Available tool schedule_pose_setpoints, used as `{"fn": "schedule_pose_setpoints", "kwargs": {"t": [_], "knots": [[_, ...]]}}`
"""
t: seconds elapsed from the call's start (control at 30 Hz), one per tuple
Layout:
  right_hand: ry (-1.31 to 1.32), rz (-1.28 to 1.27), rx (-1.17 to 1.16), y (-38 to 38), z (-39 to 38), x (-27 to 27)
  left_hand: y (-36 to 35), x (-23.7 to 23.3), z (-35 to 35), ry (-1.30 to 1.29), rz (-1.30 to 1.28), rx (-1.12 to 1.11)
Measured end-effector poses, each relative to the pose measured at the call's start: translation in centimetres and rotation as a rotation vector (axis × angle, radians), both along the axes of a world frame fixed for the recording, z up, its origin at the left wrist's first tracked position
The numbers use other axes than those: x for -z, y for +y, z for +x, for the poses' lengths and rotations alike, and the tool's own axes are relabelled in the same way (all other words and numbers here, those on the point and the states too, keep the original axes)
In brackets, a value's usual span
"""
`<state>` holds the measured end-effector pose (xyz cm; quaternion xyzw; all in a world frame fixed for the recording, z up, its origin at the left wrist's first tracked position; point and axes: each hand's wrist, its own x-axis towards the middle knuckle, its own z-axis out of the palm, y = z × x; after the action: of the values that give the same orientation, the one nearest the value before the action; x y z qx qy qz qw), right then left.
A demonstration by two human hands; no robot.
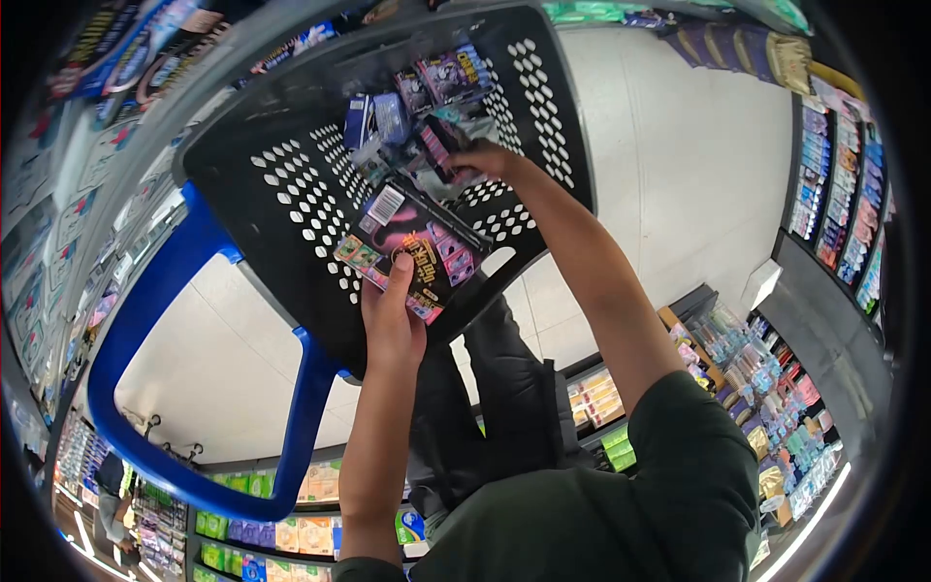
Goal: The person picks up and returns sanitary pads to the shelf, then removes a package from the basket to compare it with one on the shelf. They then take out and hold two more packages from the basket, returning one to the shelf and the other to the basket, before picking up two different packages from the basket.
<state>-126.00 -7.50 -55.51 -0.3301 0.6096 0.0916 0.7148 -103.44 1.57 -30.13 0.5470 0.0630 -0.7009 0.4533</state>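
Observation:
A black perforated shopping basket with a blue handle hangs in front of me, holding several colourful card packs. My left hand grips a dark pink-and-black card box at the basket's near rim, thumb on its front. My right hand reaches deeper into the basket and pinches a small pink-edged pack among the other packs. My dark trouser legs show below the basket.
Store shelves with packaged goods line the right side, more racks stand further off, and display racks run along the left. A pale tiled floor lies between. Another person stands at the lower left.

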Motion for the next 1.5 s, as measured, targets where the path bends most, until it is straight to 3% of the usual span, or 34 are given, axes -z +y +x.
{"fn": "schedule_pose_setpoints", "kwargs": {"t": [0.03, 0.1, 0.27, 0.37, 0.47, 0.53, 0.73, 0.83, 0.93, 1.03, 1.2, 1.27, 1.4, 1.5], "knots": [[-0.182, 0.106, 0.165, -0.1, -0.1, -4.1, 0.7, 0.0, 0.1, 0.014, -0.015, 0.029], [-0.229, 0.060, 0.387, 0.9, -0.2, -12.4, 0.9, -1.6, -0.2, 0.124, -0.041, -0.052], [-0.719, 0.153, 0.748, 6.5, -3.2, -22.6, 3.0, -5.0, 0.6, 0.382, -0.095, -0.169], [-0.778, 0.033, 0.716, 8.9, -2.2, -30.4, 3.4, -8.9, 0.6, 0.369, -0.183, -0.163], [-0.553, -0.223, 0.535, 10.7, -0.5, -35.6, 3.5, -13.4, 0.7, 0.432, -0.226, -0.140], [-0.571, -0.313, 0.526, 10.7, 1.8, -40.0, 3.5, -16.2, 1.1, 0.505, -0.218, -0.185], [-0.705, -0.634, 0.590, 9.4, 5.3, -47.1, 2.6, -22.0, 4.2, 0.661, -0.344, -0.171], [-0.478, -0.745, 0.593, 8.4, 7.3, -49.4, 1.9, -25.6, 5.5, 0.701, -0.429, -0.162], [-0.666, -0.679, 0.745, 7.3, 8.6, -50.4, 1.6, -26.5, 6.7, 0.765, -0.508, -0.177], [-0.892, -0.253, 0.744, 6.5, 10.3, -52.5, 2.1, -26.5, 7.8, 0.727, -0.483, -0.205], [-0.936, 0.023, 0.498, 3.2, 13.1, -55.2, 2.6, -27.5, 11.7, 0.685, -0.484, -0.238], [-0.831, -0.049, 0.580, 1.5, 14.6, -55.7, 3.0, -27.5, 13.0, 0.677, -0.531, -0.247], [-0.612, -0.578, 0.450, -3.9, 18.1, -57.4, 3.6, -26.4, 15.2, 0.612, -0.517, -0.283], [-0.447, -1.257, 0.024, -8.2, 20.5, -57.4, 4.1, -26.4, 16.3, 0.610, -0.489, -0.329]]}}
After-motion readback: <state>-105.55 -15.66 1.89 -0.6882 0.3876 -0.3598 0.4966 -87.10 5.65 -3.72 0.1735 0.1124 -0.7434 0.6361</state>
